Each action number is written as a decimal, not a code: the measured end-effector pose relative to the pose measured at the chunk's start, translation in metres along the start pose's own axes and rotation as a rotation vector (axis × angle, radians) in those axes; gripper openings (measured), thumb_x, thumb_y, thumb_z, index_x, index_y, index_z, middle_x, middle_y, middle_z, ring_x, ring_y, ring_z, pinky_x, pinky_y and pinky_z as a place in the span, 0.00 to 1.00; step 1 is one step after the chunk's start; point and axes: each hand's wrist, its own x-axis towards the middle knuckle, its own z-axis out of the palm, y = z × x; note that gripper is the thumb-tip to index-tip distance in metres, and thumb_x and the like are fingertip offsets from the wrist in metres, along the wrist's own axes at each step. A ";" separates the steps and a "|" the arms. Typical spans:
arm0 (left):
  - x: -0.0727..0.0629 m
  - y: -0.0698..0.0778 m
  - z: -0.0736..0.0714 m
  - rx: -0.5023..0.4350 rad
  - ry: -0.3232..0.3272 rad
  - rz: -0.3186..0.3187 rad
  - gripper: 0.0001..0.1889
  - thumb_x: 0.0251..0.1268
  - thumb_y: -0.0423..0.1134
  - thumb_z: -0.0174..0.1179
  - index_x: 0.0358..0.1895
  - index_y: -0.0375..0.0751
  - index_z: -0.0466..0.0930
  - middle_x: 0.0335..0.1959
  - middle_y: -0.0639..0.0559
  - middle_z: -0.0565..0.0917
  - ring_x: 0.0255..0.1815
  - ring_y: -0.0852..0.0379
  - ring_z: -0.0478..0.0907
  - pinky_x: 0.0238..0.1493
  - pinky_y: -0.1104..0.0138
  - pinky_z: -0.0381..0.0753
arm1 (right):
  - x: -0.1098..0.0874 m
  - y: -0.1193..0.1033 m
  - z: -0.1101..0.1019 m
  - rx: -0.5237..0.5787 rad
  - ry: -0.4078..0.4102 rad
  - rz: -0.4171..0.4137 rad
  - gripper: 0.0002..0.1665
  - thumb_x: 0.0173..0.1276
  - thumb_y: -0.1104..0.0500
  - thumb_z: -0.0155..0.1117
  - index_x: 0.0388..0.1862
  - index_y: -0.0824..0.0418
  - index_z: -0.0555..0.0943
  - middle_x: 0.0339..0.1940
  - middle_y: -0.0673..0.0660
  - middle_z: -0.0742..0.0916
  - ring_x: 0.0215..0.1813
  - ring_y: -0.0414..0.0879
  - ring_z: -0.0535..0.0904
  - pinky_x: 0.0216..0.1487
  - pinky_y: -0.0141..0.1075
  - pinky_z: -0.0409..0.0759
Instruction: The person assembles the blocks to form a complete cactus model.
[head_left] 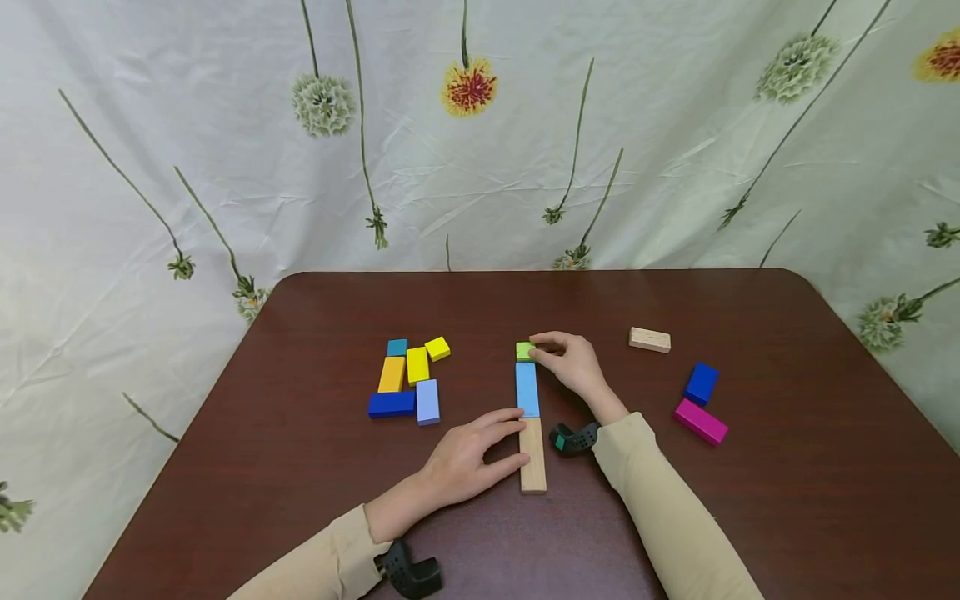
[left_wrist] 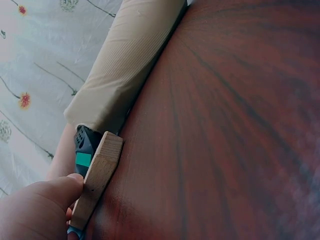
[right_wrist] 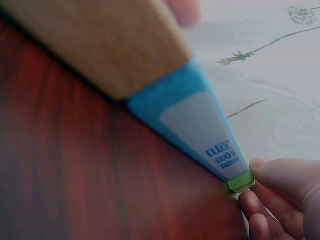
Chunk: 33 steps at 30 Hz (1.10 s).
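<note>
Three blocks lie end to end in a line in the head view: a natural wood block (head_left: 533, 458) nearest, a light blue block (head_left: 527, 390) with a pale printed side (right_wrist: 200, 130), and a small green block (head_left: 524, 352) farthest. My right hand (head_left: 573, 364) pinches the green block between thumb and fingertips at its right side. From the left, my left hand (head_left: 468, 457) touches the line with fairly straight fingers. Its thumb (left_wrist: 67, 189) rests against the wood block, and its fingertips are near the joint with the blue block.
To the left lies a cluster of several blocks, including a dark blue block (head_left: 392, 405), an orange block (head_left: 392, 374) and a periwinkle block (head_left: 427, 402). On the right are a wood block (head_left: 649, 340), a blue block (head_left: 701, 383) and a magenta block (head_left: 701, 422).
</note>
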 end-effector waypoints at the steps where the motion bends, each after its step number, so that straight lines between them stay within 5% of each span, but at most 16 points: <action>1: 0.000 0.000 0.000 0.000 -0.001 -0.001 0.25 0.64 0.54 0.57 0.60 0.45 0.76 0.63 0.56 0.72 0.60 0.61 0.71 0.53 0.63 0.75 | 0.000 0.000 0.000 -0.001 -0.002 -0.002 0.17 0.64 0.57 0.65 0.51 0.59 0.83 0.45 0.57 0.85 0.41 0.50 0.81 0.39 0.42 0.79; 33: 0.000 0.002 -0.001 -0.007 -0.020 -0.014 0.25 0.65 0.53 0.57 0.61 0.44 0.75 0.64 0.55 0.72 0.60 0.60 0.71 0.53 0.62 0.75 | 0.000 0.002 0.001 0.029 0.004 -0.041 0.13 0.64 0.60 0.65 0.47 0.61 0.84 0.43 0.57 0.86 0.41 0.50 0.81 0.40 0.41 0.79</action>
